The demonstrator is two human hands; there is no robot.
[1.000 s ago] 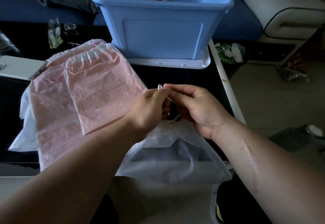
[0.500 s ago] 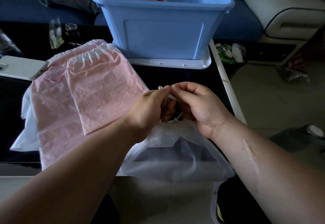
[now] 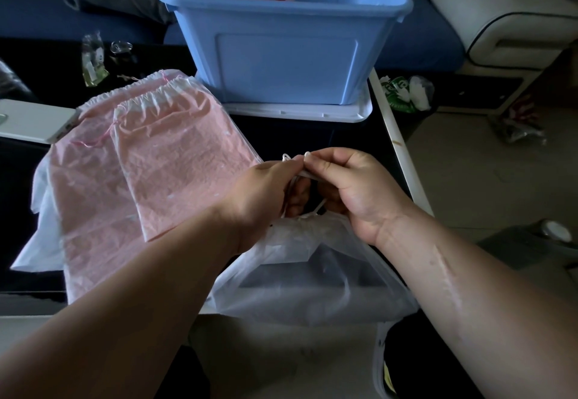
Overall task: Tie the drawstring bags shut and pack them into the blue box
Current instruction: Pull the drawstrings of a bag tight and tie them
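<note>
Frame centre: your left hand [image 3: 266, 192] and right hand [image 3: 353, 189] both pinch white drawstring [image 3: 300, 173] above translucent bag [image 3: 312, 261].

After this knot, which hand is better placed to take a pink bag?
Probably the left. The left hand is right beside the pink bags, while the right hand is farther, across the white drawstring both pinch.

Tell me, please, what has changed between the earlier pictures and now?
Almost nothing moved. The left hand and right hand keep their grip on the white cord above the neck of the clear bag, with only slight finger shifts. The pink bags and blue box stayed put.
</note>
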